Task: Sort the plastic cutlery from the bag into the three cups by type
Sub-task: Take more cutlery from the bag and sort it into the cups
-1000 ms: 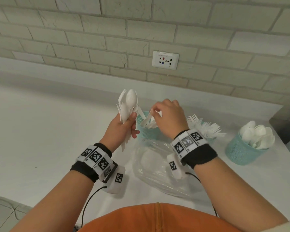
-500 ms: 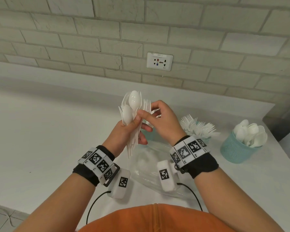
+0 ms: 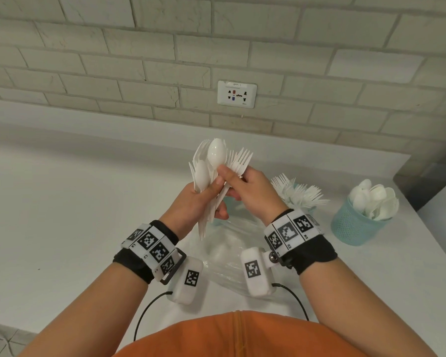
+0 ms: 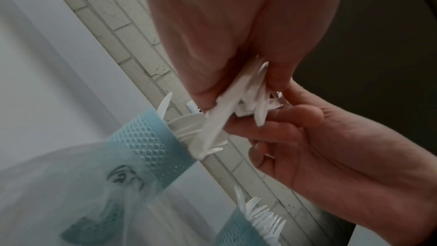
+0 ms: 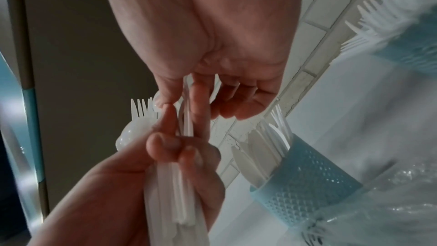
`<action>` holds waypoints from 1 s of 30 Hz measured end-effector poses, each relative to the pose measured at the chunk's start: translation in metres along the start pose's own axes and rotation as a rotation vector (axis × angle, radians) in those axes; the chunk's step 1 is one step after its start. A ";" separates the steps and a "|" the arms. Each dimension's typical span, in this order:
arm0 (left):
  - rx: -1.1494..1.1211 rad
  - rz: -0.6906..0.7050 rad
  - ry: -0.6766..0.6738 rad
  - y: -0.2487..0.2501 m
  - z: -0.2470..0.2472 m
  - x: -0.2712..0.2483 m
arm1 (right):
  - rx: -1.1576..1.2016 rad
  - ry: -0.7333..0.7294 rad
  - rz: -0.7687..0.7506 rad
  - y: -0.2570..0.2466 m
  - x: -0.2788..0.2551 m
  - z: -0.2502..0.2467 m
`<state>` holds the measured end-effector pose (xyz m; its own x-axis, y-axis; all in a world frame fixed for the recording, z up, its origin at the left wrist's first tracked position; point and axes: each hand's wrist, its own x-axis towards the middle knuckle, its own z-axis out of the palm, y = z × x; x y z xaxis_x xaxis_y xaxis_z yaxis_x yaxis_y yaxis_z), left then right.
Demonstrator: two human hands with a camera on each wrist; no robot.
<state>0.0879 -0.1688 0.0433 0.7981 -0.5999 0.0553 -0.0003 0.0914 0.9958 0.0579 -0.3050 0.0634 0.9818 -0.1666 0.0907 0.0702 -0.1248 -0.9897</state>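
My left hand [image 3: 204,199] grips a bundle of white plastic cutlery [image 3: 211,163] upright above the counter, with spoons and forks fanned out at its top. My right hand [image 3: 238,185] meets it from the right, thumb and forefinger pinching pieces near the forks [image 3: 241,161]. In the right wrist view the white handles [image 5: 187,119] pass between those fingers. The teal knife cup [image 4: 151,147] stands below and behind the hands, mostly hidden in the head view. The fork cup [image 3: 300,195] and the spoon cup [image 3: 355,225] stand to the right. The clear plastic bag [image 3: 227,256] lies under my wrists.
A brick wall with a socket [image 3: 237,94] runs behind the white counter [image 3: 75,202]. The counter ends at its right edge beside the spoon cup, next to a dark gap [image 3: 428,181]. Cables hang from the wrist cameras near my orange shirt.
My right hand left the knife cup and rose to the bundle, where it now pinches pieces. My left hand lifted the bundle a little and tilted it toward the right hand.
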 end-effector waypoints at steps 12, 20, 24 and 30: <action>-0.008 -0.030 -0.076 0.003 0.041 0.022 | -0.256 0.374 -0.067 -0.013 -0.012 -0.080; -0.010 -0.076 -0.096 -0.007 0.061 0.030 | -0.523 0.623 0.122 0.020 -0.010 -0.140; -0.005 -0.079 -0.118 -0.009 0.069 0.033 | -0.692 0.504 0.163 0.037 -0.007 -0.134; 0.031 -0.070 -0.101 -0.015 0.072 0.036 | -0.729 0.379 0.194 0.036 -0.010 -0.132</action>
<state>0.0732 -0.2493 0.0361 0.7322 -0.6810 -0.0088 0.0331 0.0227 0.9992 0.0272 -0.4367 0.0411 0.8299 -0.5512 0.0860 -0.3530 -0.6381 -0.6843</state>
